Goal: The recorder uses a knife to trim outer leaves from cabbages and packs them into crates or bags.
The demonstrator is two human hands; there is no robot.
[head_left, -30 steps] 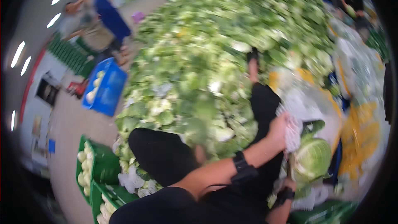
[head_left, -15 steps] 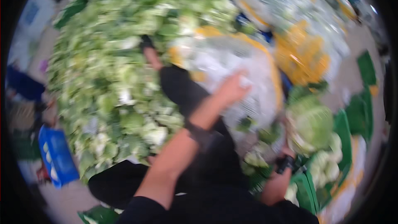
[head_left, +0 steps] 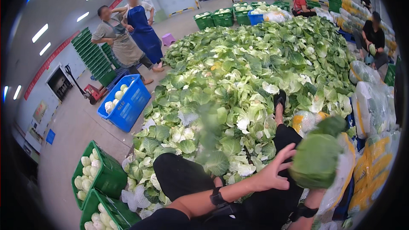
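Note:
A round green cabbage [head_left: 315,162] with a loose dark outer leaf at its top is held up at the right, smeared by motion. My right hand [head_left: 314,192] supports it from below and behind, its fingers mostly hidden by the head. Beside the cabbage's left side, my left hand [head_left: 275,171] has its fingers spread, holding nothing. A blurred green leaf [head_left: 209,123] shows in front of the big heap of loose cabbage leaves [head_left: 238,72] ahead of me. My bent legs are at the heap's near edge, one foot resting among the leaves.
Green crates of trimmed cabbages [head_left: 111,174] stand at the near left, with a blue crate [head_left: 132,108] beyond. Plastic bags with yellow bands [head_left: 375,162] are stacked at the right. Two people in aprons [head_left: 142,30] stand at the far left; others sit around the heap.
My view has swung up and left. My right hand has raised a cabbage from beside the crates at the right. My left hand has moved from over the plastic bag to beside the cabbage.

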